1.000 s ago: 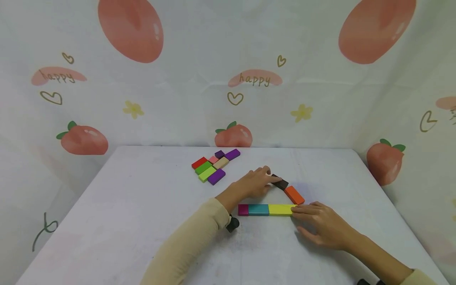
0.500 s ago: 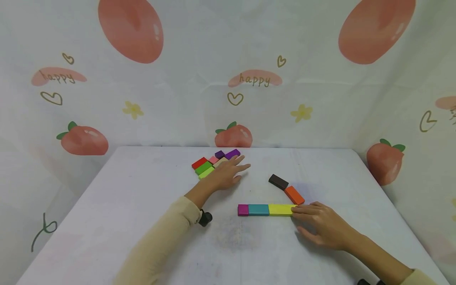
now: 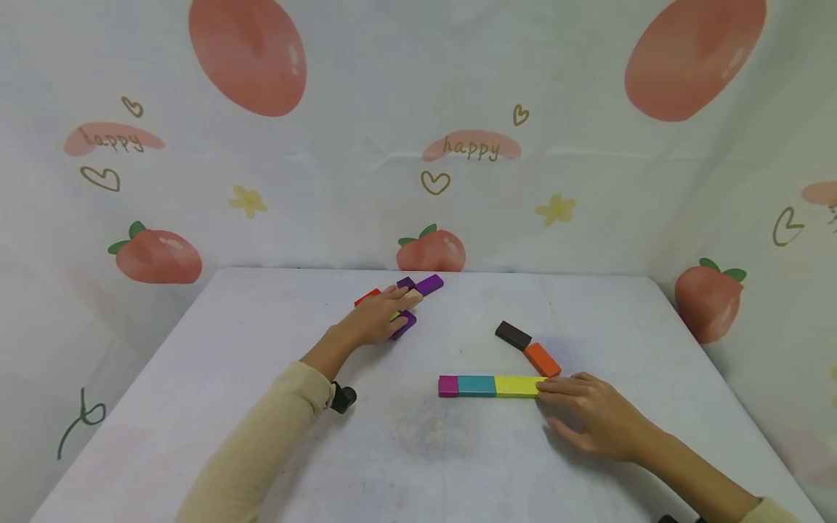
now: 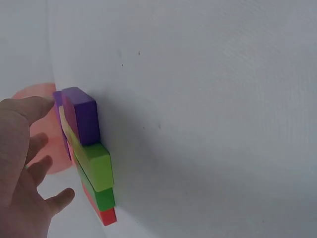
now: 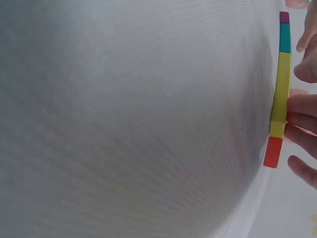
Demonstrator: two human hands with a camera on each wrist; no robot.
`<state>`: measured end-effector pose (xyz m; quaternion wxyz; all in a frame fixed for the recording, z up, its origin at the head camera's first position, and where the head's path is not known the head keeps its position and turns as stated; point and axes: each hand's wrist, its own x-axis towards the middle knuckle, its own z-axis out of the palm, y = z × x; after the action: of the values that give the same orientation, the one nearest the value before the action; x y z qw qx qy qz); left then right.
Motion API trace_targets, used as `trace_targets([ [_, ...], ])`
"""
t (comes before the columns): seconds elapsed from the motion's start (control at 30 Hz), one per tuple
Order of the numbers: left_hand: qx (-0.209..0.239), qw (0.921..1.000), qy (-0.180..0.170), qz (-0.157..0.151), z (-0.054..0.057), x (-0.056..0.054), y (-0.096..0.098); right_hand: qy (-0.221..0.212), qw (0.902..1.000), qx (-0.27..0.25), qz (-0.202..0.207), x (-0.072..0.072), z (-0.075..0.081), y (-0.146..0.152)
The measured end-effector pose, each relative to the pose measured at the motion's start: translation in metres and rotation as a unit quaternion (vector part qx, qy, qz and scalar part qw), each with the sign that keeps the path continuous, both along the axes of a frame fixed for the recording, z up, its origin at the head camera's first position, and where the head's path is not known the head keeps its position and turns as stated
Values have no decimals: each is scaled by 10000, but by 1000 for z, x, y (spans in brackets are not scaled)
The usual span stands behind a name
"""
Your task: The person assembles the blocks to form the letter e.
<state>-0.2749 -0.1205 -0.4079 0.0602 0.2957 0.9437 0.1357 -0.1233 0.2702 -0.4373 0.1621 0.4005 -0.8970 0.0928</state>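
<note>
L hand is the nearer one to the bunch of blocks at the table's far side, left of centre: fingers loose & spread over it, nothing gripped. Near purple block sits just by the thumb, long axis slanting away to the right; contact unclear, view's part-hidden. R hand, well apart, grips nothing either, straight fingers touching yellow block's right end.
</note>
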Motion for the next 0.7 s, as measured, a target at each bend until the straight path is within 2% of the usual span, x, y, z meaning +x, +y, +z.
trace_targets([
  [0.1, -124, 9998, -90, 87, -1, -1, -4, -14, 10000, 26, -3, 0, 1, 0],
  [0.4, -406, 9992, -34, 26, -9, -4, -9, -47, 10000, 47, -24, 0, 1, 0],
  [0.5, -518, 9985, -138, 107, -11, -4, -8, 21, 10000, -13, 23, 0, 0, 0],
  [0.7, -368, 9985, -309, 277, -8, 0, -3, 97, 9999, -100, 92, -1, -2, 1],
])
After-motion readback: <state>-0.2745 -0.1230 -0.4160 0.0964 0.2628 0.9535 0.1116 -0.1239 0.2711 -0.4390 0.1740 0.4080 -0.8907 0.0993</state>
